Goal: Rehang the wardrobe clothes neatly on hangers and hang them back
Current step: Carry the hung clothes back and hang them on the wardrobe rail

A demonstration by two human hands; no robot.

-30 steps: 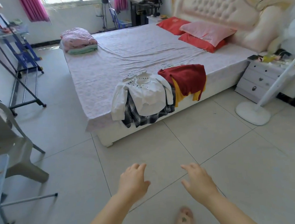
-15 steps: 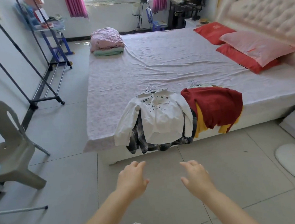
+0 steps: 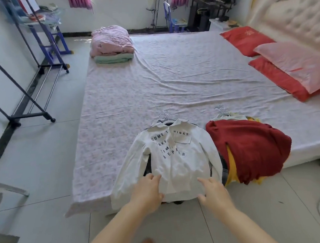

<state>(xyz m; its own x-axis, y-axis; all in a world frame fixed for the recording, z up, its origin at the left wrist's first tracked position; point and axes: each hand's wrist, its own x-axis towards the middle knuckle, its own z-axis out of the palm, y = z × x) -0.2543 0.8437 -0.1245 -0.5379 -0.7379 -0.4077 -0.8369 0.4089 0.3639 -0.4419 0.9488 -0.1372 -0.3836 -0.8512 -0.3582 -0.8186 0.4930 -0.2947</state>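
Head view: empty hands at the hem of the white shirt

Both arms are stretched out over the floor toward the bed edge. The left hand (image 3: 147, 193) is relaxed with its fingers spread, its fingertips lying over the lower left of the white lettered shirt (image 3: 174, 158). The right hand (image 3: 212, 192) is loosely curved with its thumb just at the hem. Neither grasps anything, and whether either actually touches the cloth cannot be told.

The shirt lies face up directly ahead of the hands, its hem hanging over the edge of the bed (image 3: 171, 82), with dark fabric showing beneath it. Wire hanger hooks (image 3: 164, 114) poke out beyond its collar. Just beyond the right hand lies a red sweater (image 3: 251, 148) over a yellow garment (image 3: 231, 165), with another hook past it. Well off beyond the left hand stands a black clothes rack (image 3: 30, 115).

This looks like the start of the task: picking the first garment off the pile. The next move likely calls for gripping the shirt alone, then checking how it sits on its hanger before carrying it to the rack.
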